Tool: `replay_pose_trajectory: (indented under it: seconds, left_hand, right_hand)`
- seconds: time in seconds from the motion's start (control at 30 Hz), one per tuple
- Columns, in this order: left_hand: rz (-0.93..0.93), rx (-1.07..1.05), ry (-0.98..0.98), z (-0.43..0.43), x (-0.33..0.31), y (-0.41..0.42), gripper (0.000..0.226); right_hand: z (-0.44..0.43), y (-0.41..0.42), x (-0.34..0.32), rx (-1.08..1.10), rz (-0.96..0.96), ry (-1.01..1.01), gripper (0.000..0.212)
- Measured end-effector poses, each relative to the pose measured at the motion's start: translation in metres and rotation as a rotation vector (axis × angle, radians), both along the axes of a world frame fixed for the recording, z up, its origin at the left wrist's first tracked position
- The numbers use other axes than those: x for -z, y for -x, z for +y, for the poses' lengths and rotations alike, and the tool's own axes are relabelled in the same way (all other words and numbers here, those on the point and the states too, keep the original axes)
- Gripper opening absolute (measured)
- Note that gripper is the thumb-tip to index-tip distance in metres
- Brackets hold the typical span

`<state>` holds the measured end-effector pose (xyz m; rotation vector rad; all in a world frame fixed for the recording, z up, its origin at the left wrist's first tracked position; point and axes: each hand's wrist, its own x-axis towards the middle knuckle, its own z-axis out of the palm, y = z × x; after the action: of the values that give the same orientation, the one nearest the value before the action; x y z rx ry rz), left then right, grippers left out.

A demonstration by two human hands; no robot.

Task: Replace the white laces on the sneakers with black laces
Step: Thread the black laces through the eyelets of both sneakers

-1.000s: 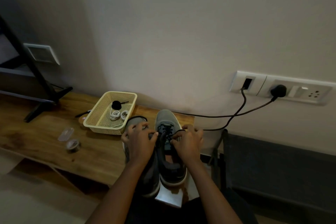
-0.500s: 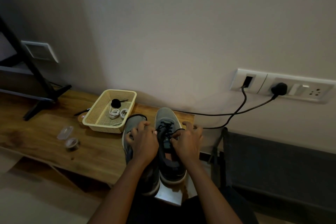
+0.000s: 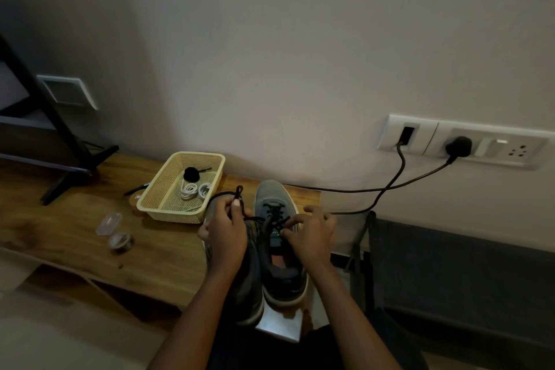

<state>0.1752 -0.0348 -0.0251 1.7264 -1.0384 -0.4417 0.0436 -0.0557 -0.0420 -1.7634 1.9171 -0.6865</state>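
Head view: looks down on a wooden bench set against a pale wall, in dim light.
Grey sneaker: lower centre of the frame, toe toward the wall, its heel on a pale block at the bench's near edge; a black lace crosses its eyelets.
Second sneaker: touching the grey sneaker on its left, mostly hidden under the left hand and wrist.
Left hand: over the second sneaker, its fingers curled and pinching one end of the black lace, which loops up above the knuckles and arcs out to the left.
Right hand: at the grey sneaker's right side, with thumb and forefinger nipping the lace near the upper eyelets and the other fingers loosely spread.
Cream basket: on the bench just left of the sneakers' toes, near the wall.
White laces: coiled inside the basket.
Black bundle: in the basket behind the white laces; whether it is another lace cannot be told.
Clear plastic pieces: two small ones on the bench, left of the basket.
Socket plate: on the wall at right, with a black plug and cables trailing down toward the bench.
Black stand: at far left, its foot on the bench.
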Motion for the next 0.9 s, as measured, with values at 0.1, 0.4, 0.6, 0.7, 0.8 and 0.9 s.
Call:
replay_pose_trajectory:
  seconds: [0.1, 0.4, 0.6, 0.7, 0.8, 0.9]
  left_hand:
    - [-0.331, 0.055, -0.158, 0.0, 0.007, -0.003, 0.022]
    - [-0.716, 0.239, -0.408, 0.0, 0.007, -0.004, 0.025]
    - [-0.594, 0.161, -0.369, -0.002, 0.009, -0.003, 0.021]
    - [-0.402, -0.009, -0.286, -0.001, 0.004, -0.003, 0.012]
    - [-0.249, -0.093, -0.238, 0.0, 0.0, 0.0, 0.005]
    - [-0.182, -0.004, -0.21, 0.0, 0.001, 0.003, 0.006]
  right_hand:
    - [0.0, 0.001, 0.0, 0.021, -0.043, -0.05, 0.023]
    - [0.0, -0.001, 0.001, 0.009, -0.057, -0.057, 0.016]
    - [0.0, -0.001, 0.002, 0.006, 0.131, 0.029, 0.022]
    - [0.001, -0.003, 0.003, -0.019, 0.205, 0.04, 0.028]
    - [0.001, -0.005, 0.003, -0.029, 0.212, 0.034, 0.029]
    - [0.001, -0.004, 0.004, -0.035, 0.194, 0.032, 0.028]
